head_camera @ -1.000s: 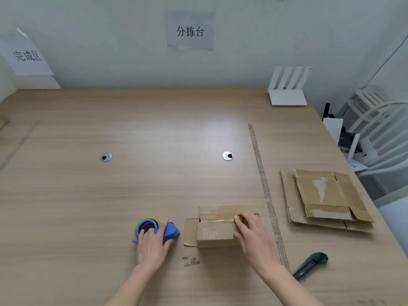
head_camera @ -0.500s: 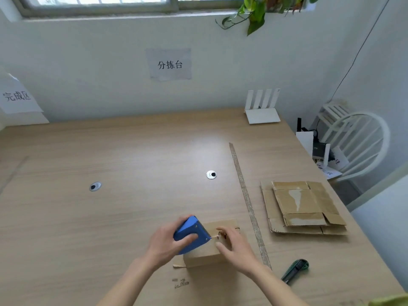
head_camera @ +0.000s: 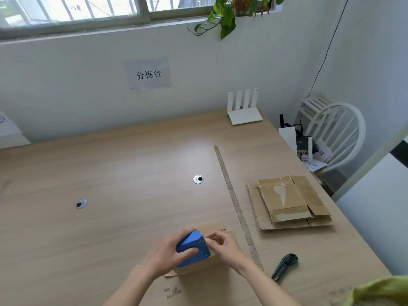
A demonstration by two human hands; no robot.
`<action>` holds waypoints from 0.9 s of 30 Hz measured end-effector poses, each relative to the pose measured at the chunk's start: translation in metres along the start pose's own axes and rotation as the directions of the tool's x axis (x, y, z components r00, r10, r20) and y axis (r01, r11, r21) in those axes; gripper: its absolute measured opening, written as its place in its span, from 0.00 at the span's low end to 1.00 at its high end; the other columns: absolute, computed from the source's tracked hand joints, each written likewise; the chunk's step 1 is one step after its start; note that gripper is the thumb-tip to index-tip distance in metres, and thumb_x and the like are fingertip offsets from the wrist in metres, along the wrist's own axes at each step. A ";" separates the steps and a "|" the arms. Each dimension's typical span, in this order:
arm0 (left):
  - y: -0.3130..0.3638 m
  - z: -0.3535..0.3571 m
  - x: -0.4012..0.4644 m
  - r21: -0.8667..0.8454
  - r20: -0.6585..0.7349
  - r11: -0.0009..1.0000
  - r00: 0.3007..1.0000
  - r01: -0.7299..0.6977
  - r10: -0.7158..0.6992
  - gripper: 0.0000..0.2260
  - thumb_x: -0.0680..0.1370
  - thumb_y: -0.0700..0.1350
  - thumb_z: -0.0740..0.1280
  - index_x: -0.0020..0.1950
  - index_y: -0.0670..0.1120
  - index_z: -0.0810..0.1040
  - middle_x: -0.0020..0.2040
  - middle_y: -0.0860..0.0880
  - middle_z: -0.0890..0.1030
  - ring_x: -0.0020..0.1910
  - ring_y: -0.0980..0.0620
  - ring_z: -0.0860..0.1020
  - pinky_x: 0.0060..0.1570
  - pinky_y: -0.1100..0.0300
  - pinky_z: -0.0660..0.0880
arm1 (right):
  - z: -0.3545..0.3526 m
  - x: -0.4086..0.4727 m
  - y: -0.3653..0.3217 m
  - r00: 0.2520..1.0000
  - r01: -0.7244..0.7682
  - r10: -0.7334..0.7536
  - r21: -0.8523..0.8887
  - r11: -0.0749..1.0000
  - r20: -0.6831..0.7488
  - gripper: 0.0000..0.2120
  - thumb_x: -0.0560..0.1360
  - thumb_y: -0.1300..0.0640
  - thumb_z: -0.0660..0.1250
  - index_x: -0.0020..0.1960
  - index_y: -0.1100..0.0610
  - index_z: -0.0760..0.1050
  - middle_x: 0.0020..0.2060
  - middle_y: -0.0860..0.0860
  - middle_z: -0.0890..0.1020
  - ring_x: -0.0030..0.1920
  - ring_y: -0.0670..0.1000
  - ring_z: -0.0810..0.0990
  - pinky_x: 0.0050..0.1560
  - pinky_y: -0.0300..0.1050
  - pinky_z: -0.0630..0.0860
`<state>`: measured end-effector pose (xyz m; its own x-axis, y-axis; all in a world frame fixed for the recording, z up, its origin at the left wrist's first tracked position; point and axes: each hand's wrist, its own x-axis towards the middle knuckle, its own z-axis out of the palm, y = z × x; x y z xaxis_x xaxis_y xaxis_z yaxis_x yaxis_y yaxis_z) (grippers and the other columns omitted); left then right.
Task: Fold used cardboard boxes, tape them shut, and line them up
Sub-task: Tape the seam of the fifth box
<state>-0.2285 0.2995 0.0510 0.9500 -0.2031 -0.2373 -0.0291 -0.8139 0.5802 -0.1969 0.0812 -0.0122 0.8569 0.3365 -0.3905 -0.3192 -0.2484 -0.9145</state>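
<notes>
A small folded cardboard box (head_camera: 213, 228) sits near the table's front edge, mostly hidden by my hands. My left hand (head_camera: 164, 253) grips a blue tape dispenser (head_camera: 193, 248) held over the box top. My right hand (head_camera: 225, 245) pinches at the dispenser's front edge, fingertips together where the tape comes out; the tape itself is too thin to see. A stack of flattened cardboard boxes (head_camera: 287, 202) lies to the right.
A long thin strip (head_camera: 235, 202) runs front to back across the table between the box and the flat stack. A green utility knife (head_camera: 284, 266) lies at the front right. A white router (head_camera: 244, 113) stands at the back; a white chair (head_camera: 337, 133) is beside the table.
My left hand picked the dispenser up off the table and brought it onto the box. My right hand moved from the box top to the dispenser's front. The camera tilted up.
</notes>
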 end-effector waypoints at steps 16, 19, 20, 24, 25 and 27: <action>0.004 0.011 0.020 0.299 0.024 0.953 0.998 0.054 -0.064 0.31 0.75 0.72 0.55 0.77 0.66 0.59 0.56 0.59 0.82 0.46 0.56 0.78 0.40 0.62 0.70 | -0.019 0.005 0.024 0.931 -0.160 0.248 0.313 0.936 -0.268 0.09 0.82 0.60 0.64 0.52 0.64 0.80 0.47 0.56 0.87 0.51 0.49 0.86 0.56 0.45 0.82; 0.010 0.016 0.022 0.332 0.024 0.942 0.998 0.054 -0.066 0.31 0.75 0.72 0.56 0.77 0.66 0.59 0.58 0.59 0.82 0.49 0.54 0.79 0.42 0.59 0.71 | -0.021 0.004 0.022 0.902 -0.184 0.298 0.345 0.920 -0.312 0.09 0.82 0.62 0.64 0.50 0.67 0.79 0.43 0.58 0.86 0.45 0.53 0.88 0.48 0.45 0.84; 0.011 0.017 0.024 0.341 0.023 0.938 0.997 0.057 -0.069 0.31 0.75 0.72 0.56 0.77 0.66 0.59 0.58 0.58 0.82 0.50 0.54 0.79 0.43 0.58 0.72 | -0.022 0.003 0.019 0.896 -0.194 0.305 0.335 0.922 -0.321 0.09 0.81 0.63 0.64 0.48 0.67 0.80 0.40 0.57 0.86 0.43 0.54 0.88 0.46 0.47 0.84; 0.018 0.019 0.034 0.382 0.030 0.923 0.997 0.048 -0.065 0.32 0.75 0.73 0.55 0.77 0.64 0.60 0.57 0.57 0.83 0.51 0.53 0.79 0.45 0.57 0.73 | -0.030 0.002 0.009 0.870 -0.240 0.330 0.268 0.933 -0.367 0.09 0.79 0.62 0.68 0.42 0.65 0.82 0.34 0.56 0.85 0.39 0.56 0.88 0.44 0.50 0.85; 0.021 0.018 0.037 0.394 0.035 0.918 0.997 0.049 -0.068 0.32 0.75 0.73 0.56 0.77 0.64 0.61 0.58 0.56 0.83 0.51 0.52 0.79 0.44 0.56 0.73 | -0.031 0.002 0.008 0.863 -0.251 0.332 0.247 0.936 -0.381 0.09 0.78 0.62 0.69 0.42 0.65 0.83 0.34 0.56 0.85 0.37 0.55 0.88 0.42 0.49 0.85; 0.024 0.017 0.043 0.418 0.042 0.907 0.996 0.051 -0.076 0.32 0.76 0.73 0.56 0.77 0.63 0.62 0.58 0.55 0.82 0.52 0.51 0.79 0.43 0.57 0.72 | -0.032 0.003 0.005 0.850 -0.265 0.333 0.215 0.940 -0.408 0.09 0.77 0.62 0.70 0.40 0.64 0.83 0.32 0.56 0.85 0.36 0.55 0.87 0.40 0.48 0.85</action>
<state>-0.1936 0.2617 0.0410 0.9357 -0.1634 -0.3126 -0.1075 -0.9762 0.1886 -0.1834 0.0517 -0.0148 0.7873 -0.1668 -0.5935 -0.6142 -0.1277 -0.7788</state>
